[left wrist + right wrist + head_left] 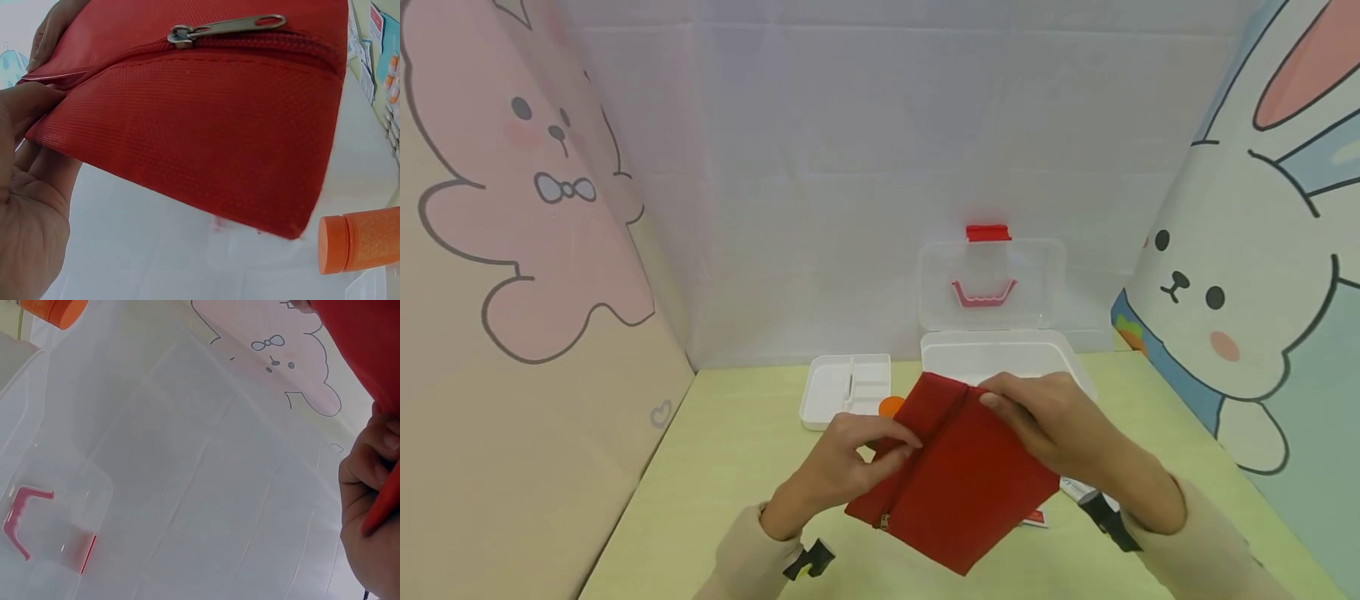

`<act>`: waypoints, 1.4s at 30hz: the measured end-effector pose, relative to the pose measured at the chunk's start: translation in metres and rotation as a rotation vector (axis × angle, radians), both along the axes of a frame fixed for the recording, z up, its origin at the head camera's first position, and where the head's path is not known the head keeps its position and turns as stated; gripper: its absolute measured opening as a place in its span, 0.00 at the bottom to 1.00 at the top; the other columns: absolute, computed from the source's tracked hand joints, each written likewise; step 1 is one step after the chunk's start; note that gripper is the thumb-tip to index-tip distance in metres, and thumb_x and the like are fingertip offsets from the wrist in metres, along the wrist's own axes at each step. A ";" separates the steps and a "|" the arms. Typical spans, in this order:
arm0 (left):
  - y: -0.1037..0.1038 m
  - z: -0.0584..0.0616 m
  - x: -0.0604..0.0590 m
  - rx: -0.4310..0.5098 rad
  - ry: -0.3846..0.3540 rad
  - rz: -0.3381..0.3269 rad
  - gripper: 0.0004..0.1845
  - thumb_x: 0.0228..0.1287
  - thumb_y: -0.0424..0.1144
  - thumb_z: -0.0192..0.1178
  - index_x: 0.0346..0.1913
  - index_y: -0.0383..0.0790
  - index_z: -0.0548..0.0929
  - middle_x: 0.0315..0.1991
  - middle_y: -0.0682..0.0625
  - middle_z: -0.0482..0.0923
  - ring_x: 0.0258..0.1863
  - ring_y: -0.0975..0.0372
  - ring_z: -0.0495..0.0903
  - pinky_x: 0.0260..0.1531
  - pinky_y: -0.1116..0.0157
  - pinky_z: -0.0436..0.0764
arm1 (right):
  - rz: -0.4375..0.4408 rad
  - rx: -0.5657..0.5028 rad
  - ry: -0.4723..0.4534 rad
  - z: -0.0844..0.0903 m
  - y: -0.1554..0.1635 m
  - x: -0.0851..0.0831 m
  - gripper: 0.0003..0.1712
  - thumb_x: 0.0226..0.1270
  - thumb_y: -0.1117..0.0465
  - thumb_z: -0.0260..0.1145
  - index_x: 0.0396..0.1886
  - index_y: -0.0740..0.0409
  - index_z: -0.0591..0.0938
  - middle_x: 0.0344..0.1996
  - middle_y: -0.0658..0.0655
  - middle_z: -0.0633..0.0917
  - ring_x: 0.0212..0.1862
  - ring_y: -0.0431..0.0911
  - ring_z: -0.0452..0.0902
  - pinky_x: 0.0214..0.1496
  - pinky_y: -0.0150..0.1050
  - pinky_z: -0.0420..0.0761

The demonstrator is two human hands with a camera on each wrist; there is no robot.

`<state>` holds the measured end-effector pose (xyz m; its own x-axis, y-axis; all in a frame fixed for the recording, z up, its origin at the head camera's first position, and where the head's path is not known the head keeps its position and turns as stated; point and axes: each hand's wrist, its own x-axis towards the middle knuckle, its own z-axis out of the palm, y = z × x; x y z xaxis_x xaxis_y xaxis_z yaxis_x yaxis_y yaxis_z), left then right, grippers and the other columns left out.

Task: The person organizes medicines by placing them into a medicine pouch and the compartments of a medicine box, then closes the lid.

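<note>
A red zippered pouch (977, 483) is held up slanted above the table. My left hand (853, 462) pinches it beside the zipper line, while my right hand (1060, 421) grips its upper edge at the far end of the zipper. The metal zipper pull (237, 26) sits at the pouch's lower left end. Close to my left fingers, the zipper's edges look parted in the left wrist view. In the right wrist view, curled right fingers (369, 459) hold the red fabric. The inside of the pouch is hidden.
Behind the pouch stands an orange bottle (372, 240). A white compartment tray (827, 392) is at the back left. A white box (992, 354) with its clear lid (1037, 283) raised stands at the back right. Medicine packets (390, 81) lie on the table, partly hidden.
</note>
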<state>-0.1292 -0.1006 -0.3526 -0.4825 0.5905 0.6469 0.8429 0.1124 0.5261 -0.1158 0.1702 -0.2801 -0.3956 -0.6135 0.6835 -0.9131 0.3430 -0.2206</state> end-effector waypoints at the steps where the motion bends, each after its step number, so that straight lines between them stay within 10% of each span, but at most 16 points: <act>1: 0.000 0.000 0.001 0.001 -0.017 0.008 0.10 0.59 0.24 0.63 0.41 0.38 0.85 0.36 0.46 0.87 0.31 0.65 0.84 0.34 0.74 0.84 | -0.005 0.001 0.009 0.000 0.000 -0.001 0.05 0.72 0.62 0.59 0.42 0.57 0.80 0.29 0.50 0.87 0.28 0.38 0.85 0.32 0.26 0.83; 7: 0.002 0.001 0.005 0.000 -0.081 0.031 0.09 0.59 0.26 0.65 0.43 0.37 0.86 0.38 0.45 0.88 0.33 0.63 0.86 0.34 0.72 0.85 | -0.059 -0.006 0.069 -0.001 0.000 -0.004 0.09 0.73 0.57 0.57 0.41 0.57 0.80 0.28 0.49 0.87 0.28 0.38 0.84 0.32 0.27 0.83; 28: 0.012 0.004 0.011 0.045 0.137 0.255 0.12 0.56 0.24 0.67 0.43 0.36 0.86 0.37 0.45 0.88 0.31 0.61 0.86 0.33 0.76 0.83 | -0.359 -0.172 0.326 -0.005 -0.019 0.000 0.23 0.76 0.47 0.51 0.46 0.61 0.81 0.49 0.62 0.80 0.54 0.53 0.74 0.38 0.50 0.87; 36: 0.018 0.004 0.012 0.102 0.200 0.410 0.13 0.55 0.25 0.68 0.45 0.34 0.85 0.39 0.44 0.88 0.32 0.60 0.87 0.34 0.74 0.84 | -0.345 -0.148 0.197 -0.020 -0.037 0.007 0.19 0.72 0.49 0.59 0.49 0.60 0.80 0.50 0.59 0.81 0.52 0.50 0.79 0.45 0.45 0.86; 42: 0.023 0.002 0.011 0.130 0.256 0.518 0.13 0.53 0.25 0.69 0.44 0.33 0.85 0.38 0.44 0.88 0.30 0.61 0.86 0.31 0.74 0.84 | -0.429 -0.104 0.134 -0.042 -0.053 0.010 0.29 0.49 0.59 0.76 0.52 0.60 0.78 0.55 0.60 0.80 0.55 0.53 0.80 0.44 0.44 0.87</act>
